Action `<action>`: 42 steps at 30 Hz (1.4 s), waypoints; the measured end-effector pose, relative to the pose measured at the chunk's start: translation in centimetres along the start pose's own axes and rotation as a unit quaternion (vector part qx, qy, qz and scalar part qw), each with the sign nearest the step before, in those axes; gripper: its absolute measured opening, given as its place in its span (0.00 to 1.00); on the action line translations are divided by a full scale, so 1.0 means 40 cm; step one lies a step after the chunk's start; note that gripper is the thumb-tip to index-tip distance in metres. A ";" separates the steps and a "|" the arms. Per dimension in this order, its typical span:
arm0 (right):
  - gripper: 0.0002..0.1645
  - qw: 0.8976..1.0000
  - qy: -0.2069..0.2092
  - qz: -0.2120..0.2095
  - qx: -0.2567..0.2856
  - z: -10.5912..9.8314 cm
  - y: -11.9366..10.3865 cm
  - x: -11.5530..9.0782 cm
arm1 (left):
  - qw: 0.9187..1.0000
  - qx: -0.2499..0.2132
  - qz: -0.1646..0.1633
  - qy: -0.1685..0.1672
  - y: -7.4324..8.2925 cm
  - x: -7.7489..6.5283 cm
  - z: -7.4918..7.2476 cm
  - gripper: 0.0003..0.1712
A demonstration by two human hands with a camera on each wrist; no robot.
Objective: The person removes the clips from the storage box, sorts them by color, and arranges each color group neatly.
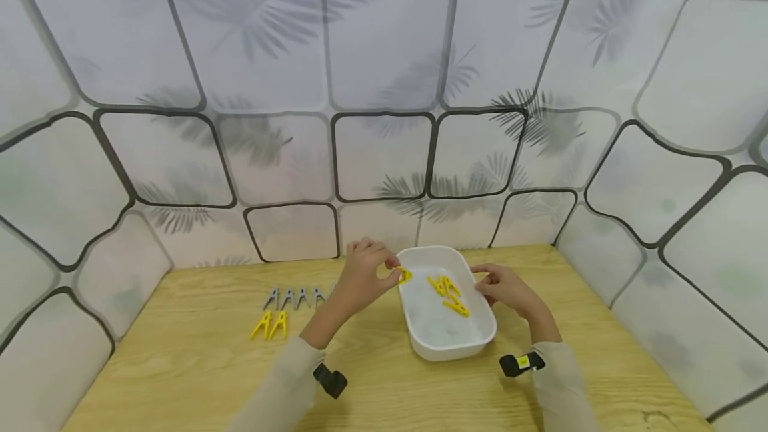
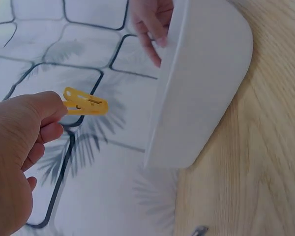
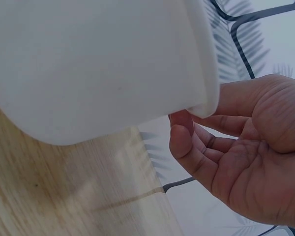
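Observation:
My left hand (image 1: 365, 273) pinches a yellow clothespin (image 2: 91, 103) between thumb and fingertips, by the left rim of a white plastic tub (image 1: 453, 353). In the left wrist view the clothespin points toward the tub wall, apart from it. At the tub's right side, my right hand (image 1: 507, 289) holds the rim, its fingers (image 3: 181, 140) curled beneath the lip; part of the grip is hidden behind the rim. Inside the tub lie a few yellow clothespins (image 1: 457, 307).
Left of the tub, a row of several grey clothespins (image 1: 302, 297) lies on the wooden table (image 1: 192, 365), partly behind the left arm. Two yellow clothespins (image 1: 279, 324) lie in front of that row. Patterned walls (image 1: 384, 159) rise behind and at both sides.

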State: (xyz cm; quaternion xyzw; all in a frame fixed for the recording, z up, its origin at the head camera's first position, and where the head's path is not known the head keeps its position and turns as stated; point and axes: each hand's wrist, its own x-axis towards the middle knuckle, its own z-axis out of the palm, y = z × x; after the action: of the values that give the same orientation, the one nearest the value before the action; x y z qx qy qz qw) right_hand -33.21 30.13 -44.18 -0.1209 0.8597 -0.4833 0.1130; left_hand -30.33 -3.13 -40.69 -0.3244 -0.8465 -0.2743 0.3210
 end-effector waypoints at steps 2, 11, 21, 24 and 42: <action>0.30 1.000 -0.001 -0.004 -0.003 -0.005 0.000 -0.002 | 1.000 -0.010 -0.018 0.014 -0.013 -0.011 -0.017 0.05; 0.30 1.000 0.005 0.003 -0.005 -0.007 -0.004 -0.006 | 0.995 -0.020 -0.073 0.068 -0.083 -0.086 -0.081 0.09; 0.30 1.000 0.001 0.000 -0.008 -0.007 0.001 -0.015 | 0.989 0.009 -0.122 0.084 -0.133 -0.179 -0.137 0.14; 0.30 1.000 0.002 -0.001 -0.005 -0.008 0.002 -0.015 | 0.986 0.017 -0.145 0.076 -0.145 -0.211 -0.152 0.14; 0.29 1.000 -0.002 -0.002 0.006 -0.001 -0.001 0.002 | 0.966 0.094 -0.242 -0.016 -0.171 -0.336 -0.206 0.15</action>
State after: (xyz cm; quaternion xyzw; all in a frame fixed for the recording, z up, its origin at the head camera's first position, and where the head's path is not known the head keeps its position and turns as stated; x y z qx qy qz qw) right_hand -33.31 30.11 -44.13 -0.1233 0.8563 -0.4883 0.1144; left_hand -24.43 -18.07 -46.83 -0.0827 -0.9268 -0.2580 0.2603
